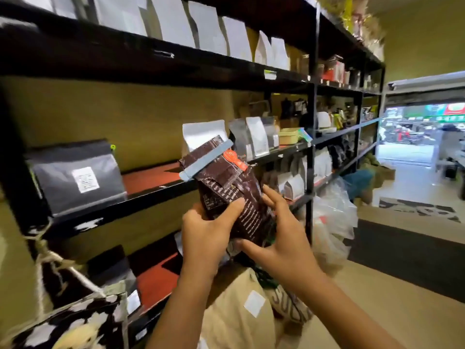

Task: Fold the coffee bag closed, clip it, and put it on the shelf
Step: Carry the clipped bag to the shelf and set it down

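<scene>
I hold the coffee bag [234, 195], dark brown and crinkled with small white print and an orange-red patch near its top. Its top is folded over, with a pale blue-grey clip [206, 159] clamped across the fold. The bag's long axis tilts, top up-left toward the shelf [156, 183]. My left hand [206, 238] grips its lower side; my right hand [281, 238] cups its base, fingers spread.
</scene>
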